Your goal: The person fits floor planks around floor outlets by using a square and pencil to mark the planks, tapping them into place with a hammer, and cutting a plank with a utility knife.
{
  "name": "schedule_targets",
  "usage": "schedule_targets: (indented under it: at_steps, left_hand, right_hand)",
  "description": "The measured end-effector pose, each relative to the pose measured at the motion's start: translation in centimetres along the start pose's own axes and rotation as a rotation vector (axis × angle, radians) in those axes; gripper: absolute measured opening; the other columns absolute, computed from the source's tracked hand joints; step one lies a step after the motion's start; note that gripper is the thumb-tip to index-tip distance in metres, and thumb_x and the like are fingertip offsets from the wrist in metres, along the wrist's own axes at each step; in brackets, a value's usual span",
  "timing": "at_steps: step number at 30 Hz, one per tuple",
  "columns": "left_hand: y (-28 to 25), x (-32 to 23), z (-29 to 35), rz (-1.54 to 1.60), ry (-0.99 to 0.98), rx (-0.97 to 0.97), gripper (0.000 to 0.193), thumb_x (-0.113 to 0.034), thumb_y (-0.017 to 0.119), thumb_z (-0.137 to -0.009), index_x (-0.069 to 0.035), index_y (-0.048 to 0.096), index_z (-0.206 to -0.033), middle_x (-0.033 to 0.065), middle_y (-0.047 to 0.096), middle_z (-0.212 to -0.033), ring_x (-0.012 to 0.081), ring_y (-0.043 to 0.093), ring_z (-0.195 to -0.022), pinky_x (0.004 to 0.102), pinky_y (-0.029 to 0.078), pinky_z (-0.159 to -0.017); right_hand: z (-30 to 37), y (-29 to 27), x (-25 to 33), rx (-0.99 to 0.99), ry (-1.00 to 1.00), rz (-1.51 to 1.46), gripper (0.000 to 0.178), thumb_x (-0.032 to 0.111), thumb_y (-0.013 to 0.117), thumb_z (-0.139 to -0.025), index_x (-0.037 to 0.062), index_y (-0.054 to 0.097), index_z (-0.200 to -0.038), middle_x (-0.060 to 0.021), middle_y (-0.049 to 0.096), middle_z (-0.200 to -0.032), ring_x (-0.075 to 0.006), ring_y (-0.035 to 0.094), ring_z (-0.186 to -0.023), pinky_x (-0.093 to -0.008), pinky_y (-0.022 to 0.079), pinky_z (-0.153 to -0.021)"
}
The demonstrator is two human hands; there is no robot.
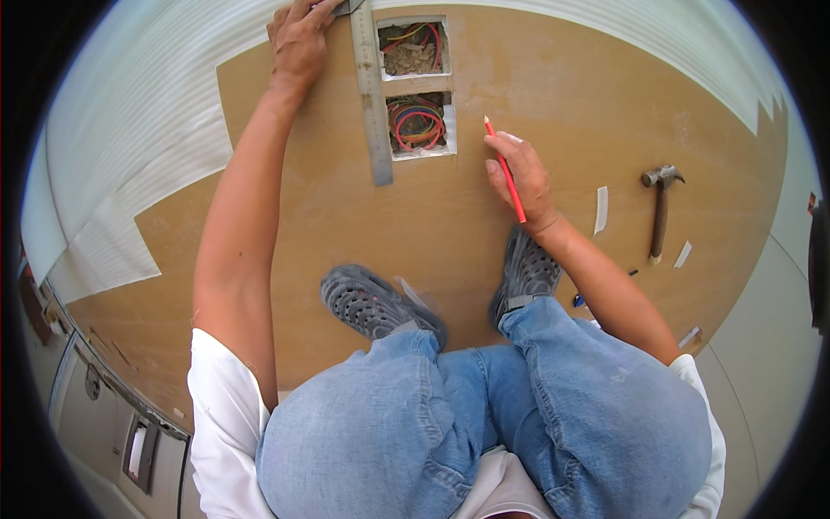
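Left hand (pixel 298 45), fingers partly curled, at far end of metal ruler (pixel 373 112); grip cannot be confirmed. Right hand (pixel 526 180), loosely closed, holds red pencil (pixel 507 173). Wires (pixel 418 130) lie between hands.

The ruler (pixel 371 99) is grey metal with a dull, scuffed, stained face. The board (pixel 596 104) under it looks like smooth, matt wood, lightly smudged. Just right of the ruler, the upper hole shows rough, crumbly rubble (pixel 408 60); the lower, plastic-coated wires (pixel 418 128). Farther right, the pencil (pixel 510 182) has smooth red paint, and beyond it the hammer (pixel 661 212) pairs worn metal with wood. Below the ruler are matt, rubbery shoes (pixel 367 298) and faded denim jeans (pixel 354 424).
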State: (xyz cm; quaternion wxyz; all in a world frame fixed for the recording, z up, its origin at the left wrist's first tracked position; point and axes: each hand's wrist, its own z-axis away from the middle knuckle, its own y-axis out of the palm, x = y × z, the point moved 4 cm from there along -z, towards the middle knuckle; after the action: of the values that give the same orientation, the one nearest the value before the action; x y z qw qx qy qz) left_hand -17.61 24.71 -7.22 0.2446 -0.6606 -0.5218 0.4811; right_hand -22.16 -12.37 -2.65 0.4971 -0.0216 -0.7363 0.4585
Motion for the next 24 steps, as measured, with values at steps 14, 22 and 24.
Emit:
schedule_targets:
  at_steps: [14,22,24]
  left_hand:
    - [-0.2,0.7,-0.1,-0.029,-0.022,0.050,0.030,-0.018,0.064,-0.093,-0.010,0.072,-0.121,0.0140,0.066,-0.118,0.0363,0.057,-0.113,0.0458,0.045,-0.099]
    - [1.5,2.2,0.4,-0.055,0.072,0.042,0.031,-0.017,0.062,-0.099,-0.026,0.072,-0.127,0.0021,0.066,-0.122,0.0282,0.057,-0.115,0.0413,0.039,-0.105]
    - [1.5,1.6,0.5,-0.058,0.066,0.055,0.033,-0.016,0.062,-0.098,-0.026,0.071,-0.129,0.0018,0.065,-0.122,0.0281,0.056,-0.118,0.0405,0.038,-0.106]
  right_hand:
    - [-1.8,0.0,4.1,0.073,-0.087,-0.035,0.034,0.012,0.062,-0.095,0.0036,0.064,-0.128,-0.0207,0.063,-0.129,-0.0365,0.064,-0.114,-0.0403,0.052,-0.097]
    - [-6.2,9.6,3.8,0.199,0.911,-1.072,0.045,0.019,0.051,-0.099,0.0008,0.052,-0.141,-0.0164,0.058,-0.140,-0.0170,0.071,-0.092,-0.0269,0.047,-0.054]
    - [-6.8,11.0,3.3,0.311,1.066,-1.196,0.055,0.016,0.051,-0.096,0.0003,0.044,-0.148,-0.0171,0.053,-0.148,-0.0157,0.071,-0.085,-0.0262,0.040,-0.048]
